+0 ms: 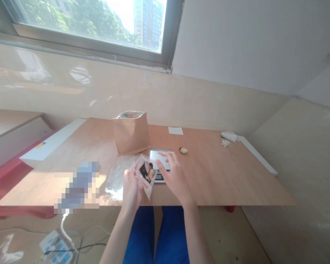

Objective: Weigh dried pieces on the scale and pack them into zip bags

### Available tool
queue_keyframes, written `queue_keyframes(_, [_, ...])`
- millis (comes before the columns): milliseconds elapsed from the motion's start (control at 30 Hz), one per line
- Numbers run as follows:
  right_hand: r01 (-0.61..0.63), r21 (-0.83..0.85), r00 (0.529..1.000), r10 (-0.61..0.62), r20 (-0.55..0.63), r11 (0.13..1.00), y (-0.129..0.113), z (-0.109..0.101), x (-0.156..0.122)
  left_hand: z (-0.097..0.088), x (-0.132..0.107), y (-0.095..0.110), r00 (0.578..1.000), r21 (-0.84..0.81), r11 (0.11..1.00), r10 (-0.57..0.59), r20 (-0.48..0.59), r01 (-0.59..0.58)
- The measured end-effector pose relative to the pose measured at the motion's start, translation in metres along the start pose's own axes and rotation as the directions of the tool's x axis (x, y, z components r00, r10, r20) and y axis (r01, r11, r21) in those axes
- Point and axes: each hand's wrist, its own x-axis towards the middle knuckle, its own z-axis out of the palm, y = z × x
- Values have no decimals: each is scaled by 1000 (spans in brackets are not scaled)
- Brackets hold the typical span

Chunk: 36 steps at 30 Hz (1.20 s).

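- The left hand (132, 187) pinches a small clear plastic pouch (146, 173) with dark and tan pieces inside. It holds the pouch in the air just in front of the flat grey digital scale (160, 155), over the near edge of the pale wooden worktop (222, 176).
- The grip looks slight to me: only the pouch's left edge is caught. If it slackens, the pouch could drop past the worktop edge to the floor. Whether the top is sealed I cannot tell; if it is not, a tilt could spill the pieces.
- The right hand (176, 178) hovers over the scale. A careless press could shove the scale back towards the standing brown paper bag (131, 134) just behind and left of it, or nudge the small pale nut-like piece (183, 150) lying just right of it.
- The crumpled clear plastic film (118, 176) lies left of the scale and close to the left wrist; a sweep of the arm could drag it off the worktop.
- Left fingers (128, 176): together, clamped on the pouch's edge.
- Right fingers (167, 160): spread apart and loosely extended, holding nothing. The tips sit over the scale's plate, but whether they touch it I cannot tell.
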Motion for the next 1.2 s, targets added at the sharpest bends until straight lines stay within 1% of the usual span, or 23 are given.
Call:
queue_keyframes(100, [-136,75,987,129,95,988,9,4,-24,1,-3,5,997,-77,994,-82,2,82])
queue_keyframes(167, [-208,120,970,188,157,971,15,14,-38,4,-8,4,996,-100,992,-83,-14,81])
queue_keyframes(233, [-216,186,970,189,154,958,18,26,-46,7,-15,-1,997,-124,990,-67,-28,63])
queue_keyframes(267, [-197,225,977,172,123,954,18,31,-47,8,-18,-5,998,-128,991,-53,-25,49])
queue_keyframes(333, [-135,301,991,127,48,944,16,38,-45,7,-24,-13,1000,-77,997,-4,1,4])
queue_keyframes(400, [-89,373,995,98,-6,923,14,40,-42,4,-26,-19,996,32,996,87,5,-87])
queue_keyframes(433, [-82,410,995,98,-18,908,13,38,-41,0,-25,-21,989,88,985,147,-14,-145])
queue_keyframes(500, [-98,485,991,129,-31,869,14,34,-40,-7,-20,-21,960,166,952,271,-72,-256])
queue_keyframes(533, [-115,522,987,155,-33,845,16,31,-41,-11,-16,-20,945,185,938,313,-96,-292])
queue_keyframes(567, [-135,555,982,184,-32,820,18,29,-42,-15,-12,-18,938,194,930,333,-97,-311])
queue_keyframes(600, [-153,585,976,213,-35,797,20,27,-43,-18,-8,-16,941,196,929,333,-65,-315])
queue_keyframes(700, [-177,637,953,292,-80,750,26,23,-46,-25,0,-9,954,171,940,280,112,-296])
queue_keyframes(733, [-177,642,944,313,-103,746,28,23,-47,-26,0,-7,950,170,940,272,153,-296])
queue_keyframes(767, [-177,641,935,331,-127,747,28,23,-47,-26,0,-5,946,178,935,277,171,-306])
queue_keyframes(867, [-176,616,899,380,-217,768,27,24,-47,-24,-6,-3,936,214,914,315,156,-344])
queue_keyframes(933, [-173,596,865,410,-289,784,24,27,-48,-21,-13,-1,930,226,904,338,145,-363])
queue_keyframes(967, [-174,586,842,429,-328,791,23,29,-49,-20,-16,0,929,225,903,344,134,-367])
queue_keyframes(1067, [-187,551,750,480,-455,814,21,35,-50,-17,-24,4,937,204,914,339,88,-350])
queue_keyframes(1100, [-192,540,729,487,-481,819,21,36,-50,-16,-27,5,941,193,921,330,70,-337])
queue_keyframes(1133, [-194,536,723,489,-488,822,21,36,-51,-16,-28,6,946,184,928,319,56,-324])
queue_keyframes(1167, [-195,541,734,488,-473,818,22,35,-51,-15,-30,7,949,179,933,310,46,-314])
queue_keyframes(1200, [-199,553,755,486,-440,809,23,34,-51,-16,-31,8,951,178,935,305,41,-307])
